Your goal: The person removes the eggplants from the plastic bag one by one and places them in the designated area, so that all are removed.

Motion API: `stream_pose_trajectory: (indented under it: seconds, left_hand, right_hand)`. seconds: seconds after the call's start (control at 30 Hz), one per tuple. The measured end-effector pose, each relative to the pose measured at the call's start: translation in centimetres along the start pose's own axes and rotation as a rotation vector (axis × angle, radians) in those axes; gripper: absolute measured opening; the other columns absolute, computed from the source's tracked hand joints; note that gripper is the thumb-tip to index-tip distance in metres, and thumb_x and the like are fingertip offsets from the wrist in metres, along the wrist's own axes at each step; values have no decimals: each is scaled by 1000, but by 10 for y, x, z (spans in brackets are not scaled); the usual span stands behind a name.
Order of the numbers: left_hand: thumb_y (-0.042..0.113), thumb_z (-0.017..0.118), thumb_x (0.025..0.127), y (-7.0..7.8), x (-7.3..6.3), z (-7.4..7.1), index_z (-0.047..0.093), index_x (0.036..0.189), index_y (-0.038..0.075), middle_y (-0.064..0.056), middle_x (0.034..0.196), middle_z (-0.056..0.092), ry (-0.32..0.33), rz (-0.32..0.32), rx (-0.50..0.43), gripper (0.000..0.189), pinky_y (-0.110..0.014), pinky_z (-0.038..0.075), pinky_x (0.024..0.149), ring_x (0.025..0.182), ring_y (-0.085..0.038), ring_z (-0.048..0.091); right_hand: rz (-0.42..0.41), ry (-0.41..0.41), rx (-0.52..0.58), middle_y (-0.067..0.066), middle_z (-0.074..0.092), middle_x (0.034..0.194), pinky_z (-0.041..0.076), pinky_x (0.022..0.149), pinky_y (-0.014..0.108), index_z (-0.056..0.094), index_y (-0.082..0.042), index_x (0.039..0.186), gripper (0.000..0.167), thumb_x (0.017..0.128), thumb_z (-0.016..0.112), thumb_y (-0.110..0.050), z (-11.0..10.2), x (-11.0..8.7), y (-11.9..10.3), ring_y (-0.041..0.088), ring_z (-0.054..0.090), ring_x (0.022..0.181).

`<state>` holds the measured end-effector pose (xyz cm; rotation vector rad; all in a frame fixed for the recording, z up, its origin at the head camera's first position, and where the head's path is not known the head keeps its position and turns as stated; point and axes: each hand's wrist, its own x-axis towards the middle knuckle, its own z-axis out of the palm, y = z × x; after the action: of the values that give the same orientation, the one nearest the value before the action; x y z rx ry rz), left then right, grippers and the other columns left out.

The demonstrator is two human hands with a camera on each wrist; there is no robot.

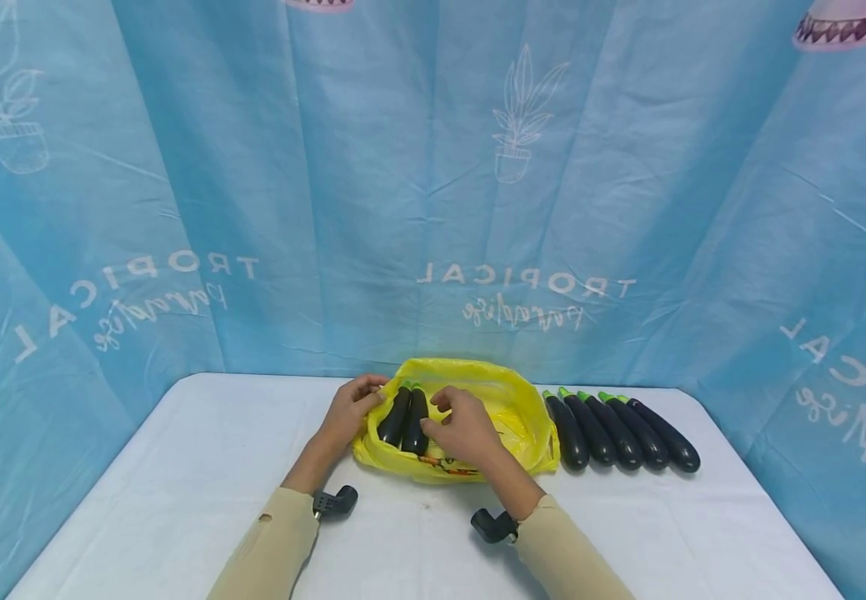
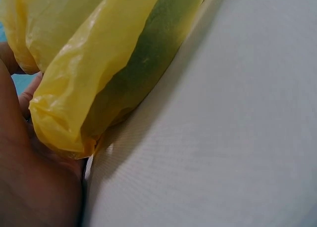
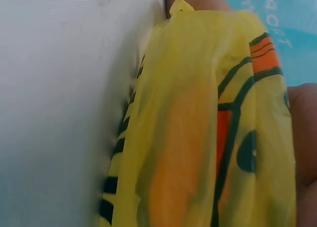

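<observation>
A yellow plastic bag (image 1: 526,417) lies on the table with its mouth spread wide. Inside its left part, two dark eggplants (image 1: 395,421) lie side by side, green stems pointing away. My left hand (image 1: 346,414) holds the bag's left edge; in the left wrist view the bag's gathered corner (image 2: 64,123) sits against the palm. Over the bag's middle hovers my right hand (image 1: 466,425), thumb and fingers apart, thumb tip beside the right-hand eggplant in the bag. In the right wrist view, the printed side of the bag (image 3: 188,128) hides most of that hand.
Several more eggplants (image 1: 623,433) lie in a row just right of the bag, stems away from me. The white-covered table (image 1: 417,533) ends at a blue printed curtain (image 1: 372,208) behind and at both sides.
</observation>
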<state>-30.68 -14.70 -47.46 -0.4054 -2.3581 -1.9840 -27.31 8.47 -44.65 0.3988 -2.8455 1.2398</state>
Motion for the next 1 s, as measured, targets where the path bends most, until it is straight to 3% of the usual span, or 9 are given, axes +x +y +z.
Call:
stream_pose_trajectory:
  seconds: [0.3, 0.53, 0.63, 1.0]
  left_hand:
    - [4, 56, 103, 0, -1, 0, 65, 130, -7, -18, 107, 65, -9, -14, -16, 30, -22, 53, 81, 94, -20, 60]
    - [5, 55, 104, -30, 14, -1, 64, 132, -5, -18, 109, 65, 7, -27, 3, 31, -22, 53, 81, 95, -20, 61]
    - [7, 56, 104, -36, 16, -1, 65, 133, -2, -17, 110, 65, 14, -17, 1, 31, -21, 53, 81, 96, -20, 61]
    - [10, 60, 102, -35, 15, -1, 68, 128, 1, -13, 106, 64, 26, 7, 10, 29, -24, 53, 82, 96, -23, 60]
  right_hand:
    - [38, -23, -34, 16, 70, 122, 60, 85, 47, 68, -4, 128, 45, 94, 80, -30, 10, 7, -1, 31, 69, 106]
    - [17, -31, -39, 17, 69, 121, 60, 82, 46, 67, -3, 130, 49, 92, 82, -31, 18, 6, -3, 31, 68, 105]
    - [21, -28, -44, 17, 69, 119, 59, 80, 44, 65, -3, 131, 51, 91, 83, -30, 20, 5, -3, 30, 68, 103]
    - [69, -8, -21, 12, 67, 107, 55, 69, 39, 62, -2, 134, 53, 89, 79, -24, 22, 7, -2, 22, 64, 84]
